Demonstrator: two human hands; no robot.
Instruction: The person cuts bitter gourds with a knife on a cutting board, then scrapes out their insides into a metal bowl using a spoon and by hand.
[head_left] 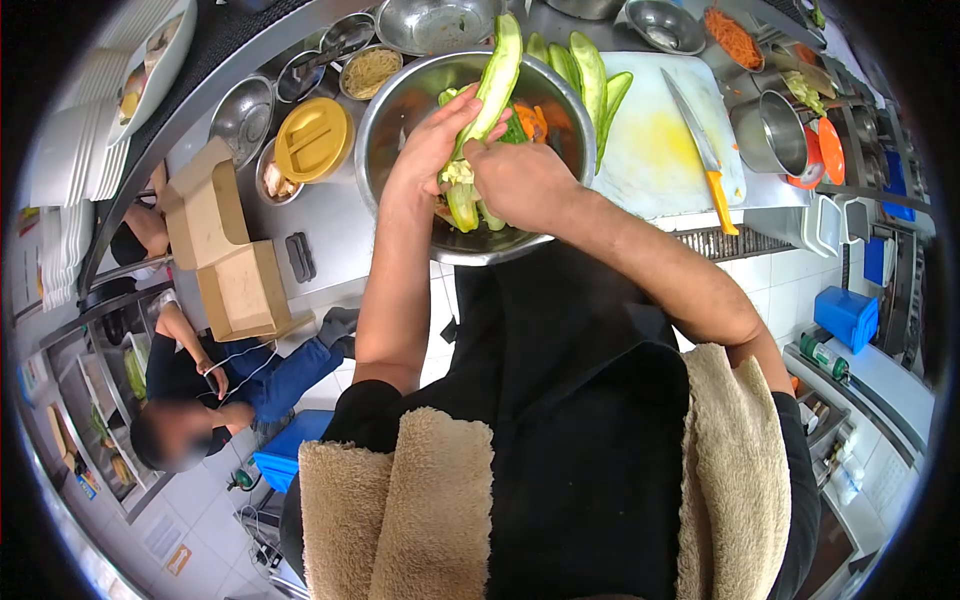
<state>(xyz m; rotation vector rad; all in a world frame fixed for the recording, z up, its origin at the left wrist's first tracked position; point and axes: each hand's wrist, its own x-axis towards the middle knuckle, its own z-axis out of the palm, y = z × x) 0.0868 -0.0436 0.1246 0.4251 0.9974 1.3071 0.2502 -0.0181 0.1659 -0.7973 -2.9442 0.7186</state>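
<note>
- One long cucumber piece is held by the left hand over the metal bowl, tilted, with its far end raised past the bowl's far rim.
- The left fingers are clamped around the lower part of the piece; the right hand is placed just to the right of its near end, fingers curled. Whether a tool is gripped in them cannot be told.
- Pale green scraps and orange scraps are seen in the bowl, so the step in hand is judged to be the clearing of the soft core from the piece.
- More cucumber pieces are laid to the right of the bowl, by the far left of the white cutting board; the knife is rested on the board's right side, touched by neither hand.
- For the next move, a firm left hold and short, controlled right-hand strokes seem to be called for, with loosened bits kept over the bowl; if pulled too hard, the piece could be snapped.
</note>
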